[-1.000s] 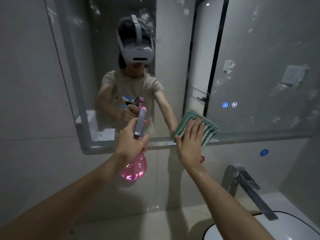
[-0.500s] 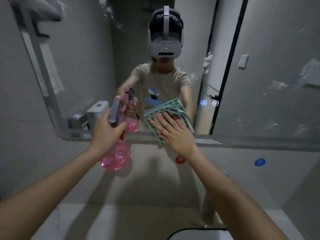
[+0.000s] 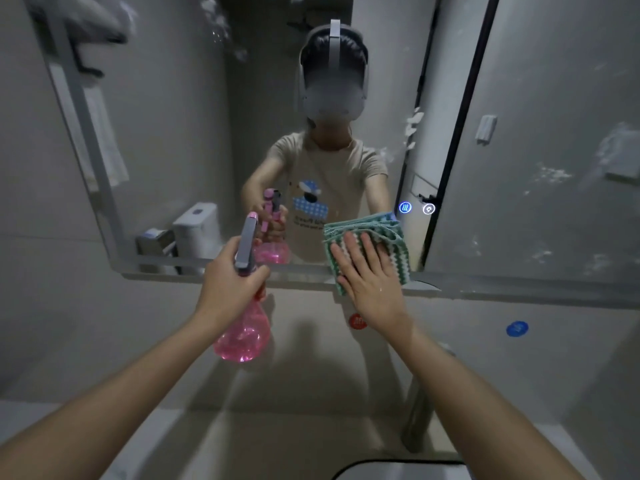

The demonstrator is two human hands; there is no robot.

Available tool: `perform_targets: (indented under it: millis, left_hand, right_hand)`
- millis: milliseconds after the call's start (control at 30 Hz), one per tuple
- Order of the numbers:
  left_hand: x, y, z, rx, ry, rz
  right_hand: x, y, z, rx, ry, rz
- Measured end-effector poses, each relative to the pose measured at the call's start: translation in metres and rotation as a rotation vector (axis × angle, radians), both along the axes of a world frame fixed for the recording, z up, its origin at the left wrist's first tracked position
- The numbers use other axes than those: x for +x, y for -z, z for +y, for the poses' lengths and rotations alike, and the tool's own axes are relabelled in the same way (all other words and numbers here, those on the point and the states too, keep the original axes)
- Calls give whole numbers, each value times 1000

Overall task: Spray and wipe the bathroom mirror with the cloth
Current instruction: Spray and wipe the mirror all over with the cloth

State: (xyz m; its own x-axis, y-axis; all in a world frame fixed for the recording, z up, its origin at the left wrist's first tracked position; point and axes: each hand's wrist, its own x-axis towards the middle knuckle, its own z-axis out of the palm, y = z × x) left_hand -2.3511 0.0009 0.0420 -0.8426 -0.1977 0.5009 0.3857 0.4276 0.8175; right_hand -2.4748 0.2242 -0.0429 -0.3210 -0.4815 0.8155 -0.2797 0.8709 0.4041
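The bathroom mirror [image 3: 180, 140] fills the wall ahead, with white foam smears on its upper left and right parts. My right hand [image 3: 367, 278] presses a folded green-and-white cloth [image 3: 391, 237] flat against the mirror's lower edge, fingers straight. My left hand [image 3: 228, 282] grips the neck of a pink spray bottle [image 3: 244, 336] with a grey trigger head, held just in front of the lower mirror frame, left of the cloth.
Two lit touch buttons [image 3: 416, 208] glow on the mirror right of the cloth. A red sticker [image 3: 357, 321] and a blue sticker [image 3: 517, 328] sit on the wall below. A metal tap [image 3: 417, 414] stands above the white basin [image 3: 398, 471] at the bottom.
The cloth and my right hand slid left along the mirror's lower edge over the last second. My view shifted to the left, and the bottle stayed in my left hand.
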Motion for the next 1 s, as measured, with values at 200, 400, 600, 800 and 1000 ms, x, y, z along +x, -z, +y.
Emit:
perform_targets:
  millis: [200, 400, 600, 800, 1000]
  left_hand:
    - [-1, 8, -41, -23, -64, 11]
    - [-8, 10, -68, -54, -101, 1]
    - [-24, -6, -53, -55, -23, 24]
    - [-26, -21, -21, 23, 49, 83]
    - [-23, 1, -32, 43, 64, 18]
  right_hand:
    - [-5, 0, -95, 127, -104, -11]
    - [-5, -5, -110, 169, -147, -12]
    - [-2, -96, -57, 70, -94, -17]
    - [-2, -126, -30, 48, 52, 87]
    - [-5, -56, -67, -62, 46, 29]
